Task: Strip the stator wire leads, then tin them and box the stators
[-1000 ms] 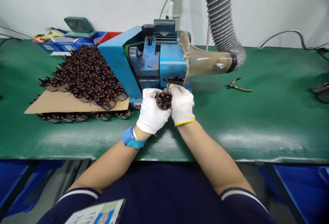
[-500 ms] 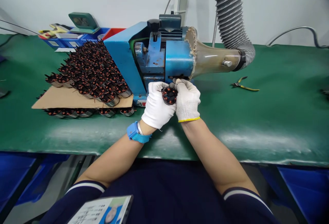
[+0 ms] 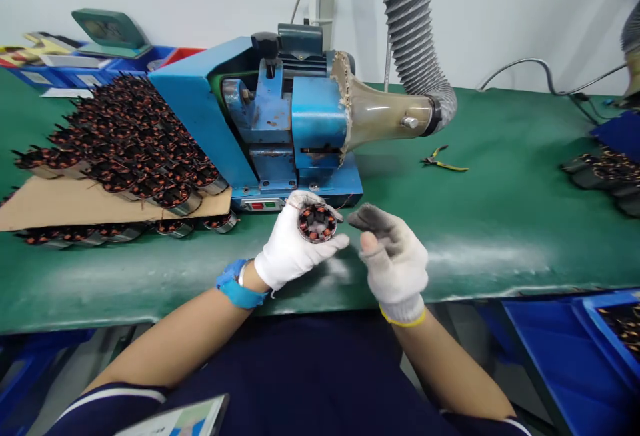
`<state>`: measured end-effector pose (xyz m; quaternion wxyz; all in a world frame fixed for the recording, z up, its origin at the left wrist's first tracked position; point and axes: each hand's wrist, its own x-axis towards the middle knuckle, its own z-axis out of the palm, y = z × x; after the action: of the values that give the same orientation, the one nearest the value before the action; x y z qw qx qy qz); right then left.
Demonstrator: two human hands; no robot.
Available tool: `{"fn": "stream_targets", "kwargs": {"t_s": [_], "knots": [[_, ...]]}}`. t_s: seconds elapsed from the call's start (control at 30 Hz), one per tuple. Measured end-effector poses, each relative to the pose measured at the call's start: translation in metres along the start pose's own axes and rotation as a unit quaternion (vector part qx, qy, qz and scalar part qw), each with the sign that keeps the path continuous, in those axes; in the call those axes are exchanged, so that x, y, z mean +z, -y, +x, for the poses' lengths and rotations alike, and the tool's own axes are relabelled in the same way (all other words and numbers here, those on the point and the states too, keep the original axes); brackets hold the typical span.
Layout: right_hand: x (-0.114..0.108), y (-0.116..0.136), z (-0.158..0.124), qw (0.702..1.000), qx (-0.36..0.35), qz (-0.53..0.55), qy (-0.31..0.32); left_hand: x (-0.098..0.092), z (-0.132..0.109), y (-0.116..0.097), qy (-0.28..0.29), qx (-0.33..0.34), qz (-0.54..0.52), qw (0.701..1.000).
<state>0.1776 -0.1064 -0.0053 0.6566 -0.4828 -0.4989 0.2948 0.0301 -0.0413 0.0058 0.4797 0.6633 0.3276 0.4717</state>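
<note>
A round motor stator (image 3: 317, 223) with copper windings and a metal rim is gripped by my left hand (image 3: 295, 239), which wears a white glove. Its fingers and thumb curl around the stator's side, in front of the blue machine (image 3: 320, 116). Just right of the stator, my gloved right hand (image 3: 395, 256) is held apart from it with thumb and fingers spread, and nothing is in it. Its fingertips look grey, and the thumb tip pokes bare out of the glove. A thin wire sticks out near the stator's upper right edge.
Many stators (image 3: 135, 136) are stacked at left, with a cardboard sheet (image 3: 115, 203) between layers. Pliers (image 3: 444, 159) lie right of the machine. A grey hose (image 3: 415, 23) joins the machine's funnel (image 3: 385, 111). More stators (image 3: 607, 173) sit at far right; a blue bin (image 3: 565, 356) stands below.
Both hands have drawn back from the machine toward me. My right hand has let go of the stator and opened, moving right. The view has turned to the right.
</note>
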Motion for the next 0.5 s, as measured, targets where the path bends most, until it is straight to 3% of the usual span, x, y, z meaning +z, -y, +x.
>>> {"fn": "stream_targets", "kwargs": {"t_s": [0.13,0.27,0.4,0.5], "knots": [[-0.015,0.006,0.007,0.966,-0.185,-0.146,0.110,-0.009,-0.001,-0.007,0.148,-0.131,-0.148,0.969],[-0.020,0.019,0.022,0.908,-0.291,-0.243,0.177,-0.014,-0.004,-0.002,0.213,-0.165,-0.287,0.919],[-0.018,0.026,0.022,0.875,-0.312,-0.317,0.190,-0.013,-0.004,0.001,0.224,-0.166,-0.317,0.906],[-0.012,0.022,0.019,0.889,-0.265,-0.330,0.172,-0.012,-0.002,0.000,0.183,-0.159,-0.260,0.935]]}}
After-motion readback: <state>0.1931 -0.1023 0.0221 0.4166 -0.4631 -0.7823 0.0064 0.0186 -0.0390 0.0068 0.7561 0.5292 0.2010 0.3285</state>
